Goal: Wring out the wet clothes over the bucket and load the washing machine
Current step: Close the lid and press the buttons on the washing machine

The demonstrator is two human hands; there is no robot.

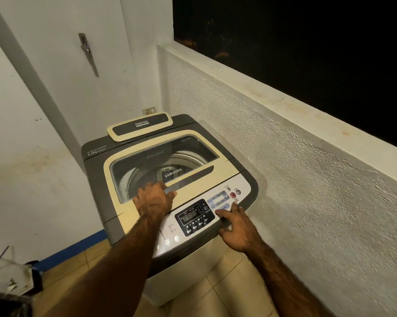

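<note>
Left hand (155, 199): knuckles up, fingertips hooked into the left end of the lid handle (190, 178), gripping it.
Right hand (235, 229): spread, holding nothing; forefinger straight on the control panel (244, 183) just short of the red button (232, 195), thumb on the panel's front edge.
Hands, relation: apart, with the display (190, 213) between them.
Washing machine (167, 284): directly beneath both hands; lid (218, 172) lying flat, closed.
Drum (145, 175): just beyond the left fingertips, seen through the lid window; no clothes discernible inside.
Wet clothes, bucket: neither in view.
Step in hand (judged): raising the lid so loading can begin.
Method (advice): pull up and away from the body with the left fingers fully under the handle lip. Steady the cabinet with the right palm, and keep that forefinger off the buttons so no cycle starts.
Count: hands, two; washing machine, one; lid, one; lid handle, one; display, one; red button, one.
</note>
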